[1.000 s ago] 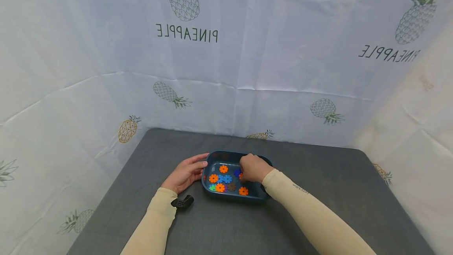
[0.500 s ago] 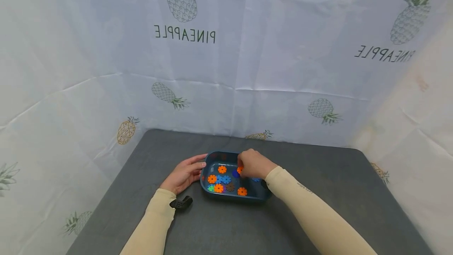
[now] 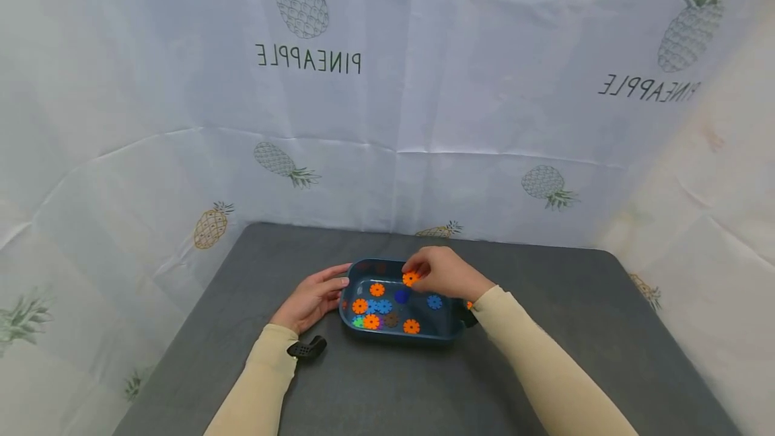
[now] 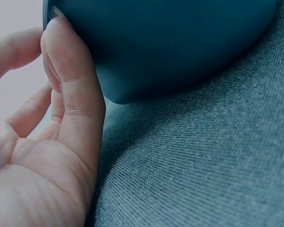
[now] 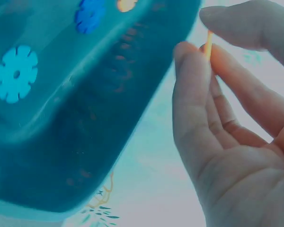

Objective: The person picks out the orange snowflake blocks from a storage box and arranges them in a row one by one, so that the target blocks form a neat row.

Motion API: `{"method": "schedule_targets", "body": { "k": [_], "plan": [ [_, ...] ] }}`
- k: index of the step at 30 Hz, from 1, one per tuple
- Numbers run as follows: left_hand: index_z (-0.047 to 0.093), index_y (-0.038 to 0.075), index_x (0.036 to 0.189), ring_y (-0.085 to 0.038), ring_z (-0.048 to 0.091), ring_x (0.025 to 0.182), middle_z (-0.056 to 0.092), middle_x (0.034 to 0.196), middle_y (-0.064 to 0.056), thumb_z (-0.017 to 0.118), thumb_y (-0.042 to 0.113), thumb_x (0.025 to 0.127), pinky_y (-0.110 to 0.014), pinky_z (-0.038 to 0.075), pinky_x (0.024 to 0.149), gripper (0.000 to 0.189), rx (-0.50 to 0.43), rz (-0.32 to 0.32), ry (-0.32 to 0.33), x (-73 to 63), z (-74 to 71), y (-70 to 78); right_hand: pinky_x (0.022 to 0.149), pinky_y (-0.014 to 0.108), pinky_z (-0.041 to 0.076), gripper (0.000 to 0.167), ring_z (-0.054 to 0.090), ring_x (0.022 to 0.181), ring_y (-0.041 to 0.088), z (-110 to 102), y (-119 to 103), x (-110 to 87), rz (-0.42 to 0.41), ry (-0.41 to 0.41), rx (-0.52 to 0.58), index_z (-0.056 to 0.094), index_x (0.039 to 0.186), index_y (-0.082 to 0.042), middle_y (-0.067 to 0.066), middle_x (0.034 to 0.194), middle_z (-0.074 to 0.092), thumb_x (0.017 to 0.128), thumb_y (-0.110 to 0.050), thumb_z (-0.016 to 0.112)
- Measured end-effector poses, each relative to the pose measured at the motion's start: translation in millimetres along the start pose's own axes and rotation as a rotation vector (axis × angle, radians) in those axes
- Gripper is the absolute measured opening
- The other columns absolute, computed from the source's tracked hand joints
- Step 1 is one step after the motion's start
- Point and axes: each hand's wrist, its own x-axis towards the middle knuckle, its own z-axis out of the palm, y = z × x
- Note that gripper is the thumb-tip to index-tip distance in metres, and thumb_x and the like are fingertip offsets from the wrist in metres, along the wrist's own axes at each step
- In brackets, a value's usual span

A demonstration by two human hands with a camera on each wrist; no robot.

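Observation:
A dark blue tray (image 3: 418, 338) holds several notched plastic discs shaped like snowflakes. My left hand (image 3: 310, 301) holds the tray's left end; in the left wrist view, the thumb (image 4: 72, 71) lies against the outer wall with its tip at the rim. Over the tray's far side, my right hand (image 3: 449, 274) pinches an orange snowflake disc (image 3: 410, 278) between thumb and fingers. Seen from the right wrist, that disc is edge-on, a thin strip at the fingertips. Below it in the tray lie a dark blue disc (image 3: 401, 297) and a light blue disc (image 3: 434, 302).
More orange, blue, green and brown discs (image 3: 391, 319) cluster at the tray's left and front. The tray stands on a dark grey table (image 3: 375, 389), toward its back. A white pineapple-print cloth (image 3: 399, 106) hangs behind and at the sides.
My right hand has risen from inside the tray with the orange disc between its fingers, uncovering the dark blue and light blue discs. The left hand keeps its place on the tray.

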Motion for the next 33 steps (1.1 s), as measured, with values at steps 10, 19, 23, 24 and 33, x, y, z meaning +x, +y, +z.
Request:
{"method": "schedule_targets", "body": {
  "k": [10, 19, 23, 24, 33],
  "plan": [
    [0.044, 0.017, 0.166, -0.021, 0.07, 0.117, 0.055, 0.161, -0.017, 0.072, 0.032, 0.106, -0.031, 0.062, 0.097, 0.068, 0.017, -0.008, 0.033, 1.5, -0.2, 0.9, 0.092, 0.037, 0.061, 0.035, 0.067, 0.108, 0.02, -20, 29, -30.0, 0.023, 0.07, 0.196, 0.076, 0.134, -0.015, 0.001, 0.127, 0.073, 0.1, -0.016, 0.079],
    [0.043, 0.017, 0.166, -0.02, 0.069, 0.117, 0.055, 0.161, -0.016, 0.072, 0.032, 0.106, -0.03, 0.062, 0.097, 0.068, 0.017, -0.018, 0.054, 3.6, 0.8, 1.9, 0.091, 0.036, 0.063, 0.035, 0.07, 0.11, 0.022, -34, 65, -53.1, 0.091, 0.169, 0.256, 0.076, 0.135, -0.016, 0.006, 0.129, 0.074, 0.1, -0.018, 0.078],
    [0.043, 0.017, 0.166, -0.018, 0.07, 0.116, 0.058, 0.158, -0.013, 0.071, 0.031, 0.107, -0.029, 0.062, 0.097, 0.068, 0.014, -0.023, 0.057, 4.0, 2.2, 2.4, 0.092, 0.037, 0.063, 0.036, 0.069, 0.111, 0.023, -35, 88, -64.3, 0.136, 0.211, 0.252, 0.075, 0.136, -0.015, 0.008, 0.132, 0.074, 0.101, -0.02, 0.078],
    [0.043, 0.017, 0.166, -0.018, 0.07, 0.116, 0.059, 0.157, -0.012, 0.071, 0.031, 0.107, -0.03, 0.062, 0.097, 0.067, 0.011, -0.025, 0.06, 4.1, 2.8, 2.6, 0.092, 0.037, 0.062, 0.037, 0.069, 0.112, 0.024, -34, 94, -67.1, 0.148, 0.221, 0.251, 0.074, 0.137, -0.014, 0.009, 0.133, 0.074, 0.101, -0.021, 0.078],
    [0.042, 0.015, 0.167, -0.016, 0.071, 0.113, 0.067, 0.147, -0.004, 0.07, 0.029, 0.108, -0.029, 0.063, 0.096, 0.067, 0.011, -0.019, 0.053, 8.2, 5.8, 3.7, 0.095, 0.042, 0.061, 0.038, 0.069, 0.112, 0.025, -25, 142, -86.9, 0.228, 0.257, 0.206, 0.074, 0.137, -0.011, 0.012, 0.135, 0.073, 0.1, -0.022, 0.079]
  ]
}}
